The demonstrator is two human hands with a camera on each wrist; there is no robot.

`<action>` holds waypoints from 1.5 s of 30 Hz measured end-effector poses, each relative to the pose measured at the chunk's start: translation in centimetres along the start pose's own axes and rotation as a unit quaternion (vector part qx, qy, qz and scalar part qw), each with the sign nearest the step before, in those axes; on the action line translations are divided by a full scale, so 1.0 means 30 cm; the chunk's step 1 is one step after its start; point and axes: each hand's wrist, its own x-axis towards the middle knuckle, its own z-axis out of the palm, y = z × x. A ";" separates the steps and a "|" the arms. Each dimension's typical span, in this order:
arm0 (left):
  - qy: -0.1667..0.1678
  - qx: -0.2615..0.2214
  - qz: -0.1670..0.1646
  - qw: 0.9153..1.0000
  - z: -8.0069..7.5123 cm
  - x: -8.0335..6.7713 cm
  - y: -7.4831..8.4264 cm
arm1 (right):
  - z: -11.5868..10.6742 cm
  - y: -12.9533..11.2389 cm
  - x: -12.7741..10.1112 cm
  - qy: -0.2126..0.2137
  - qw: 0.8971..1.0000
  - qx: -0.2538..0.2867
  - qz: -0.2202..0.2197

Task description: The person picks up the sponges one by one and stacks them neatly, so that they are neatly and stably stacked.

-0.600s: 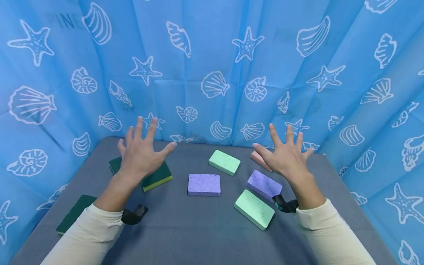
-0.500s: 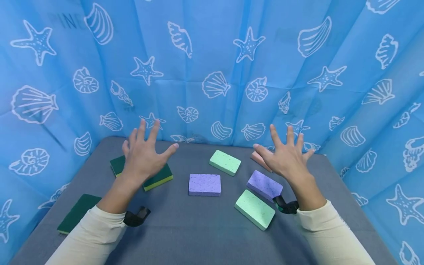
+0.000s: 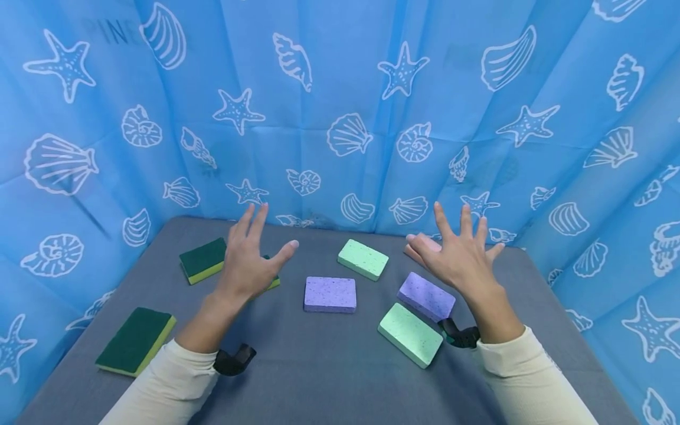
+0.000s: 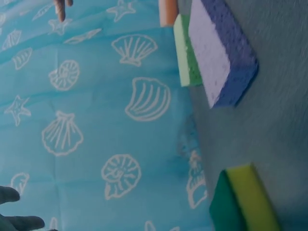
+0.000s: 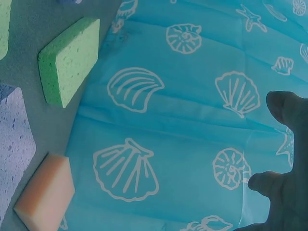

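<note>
Grey desk (image 3: 319,378) bearing loose sponges, no container; left hand (image 3: 249,262) and right hand (image 3: 459,260) hover, grips released, fingers spread.

Porous foam sponges (image 3: 330,294), matt tabletop (image 3: 319,372)

Your two bare hands extend from long cream sleeves (image 3: 164,383), a black strap (image 3: 234,360) hanging at each wrist.

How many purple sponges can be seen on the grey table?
2. One purple sponge lies at the table's centre; the other purple sponge lies to its right, just below the right hand. None seems hidden.
</note>
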 end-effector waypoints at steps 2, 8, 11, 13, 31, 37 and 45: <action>0.004 -0.020 0.009 1.000 0.018 -0.008 0.002 | 0.001 0.000 -0.003 0.002 1.000 0.000 -0.002; 0.014 -0.063 0.028 0.998 0.070 -0.031 -0.001 | 0.003 -0.001 -0.009 0.003 1.000 0.000 -0.003; 0.011 -0.092 0.029 0.995 0.095 -0.042 -0.007 | 0.004 0.000 -0.011 0.004 1.000 0.003 -0.003; 0.004 -0.113 0.026 0.993 0.111 -0.051 -0.013 | 0.004 0.002 -0.012 0.004 1.000 0.004 -0.004; -0.049 -0.221 -0.058 0.972 0.232 -0.105 -0.080 | 0.016 0.003 -0.019 -0.003 1.000 0.004 -0.006; -0.065 -0.238 -0.075 0.966 0.264 -0.119 -0.111 | 0.023 0.000 -0.022 -0.001 1.000 0.007 -0.005; -0.091 -0.264 -0.080 0.957 0.288 -0.128 -0.137 | 0.028 -0.001 -0.028 -0.001 1.000 0.010 -0.007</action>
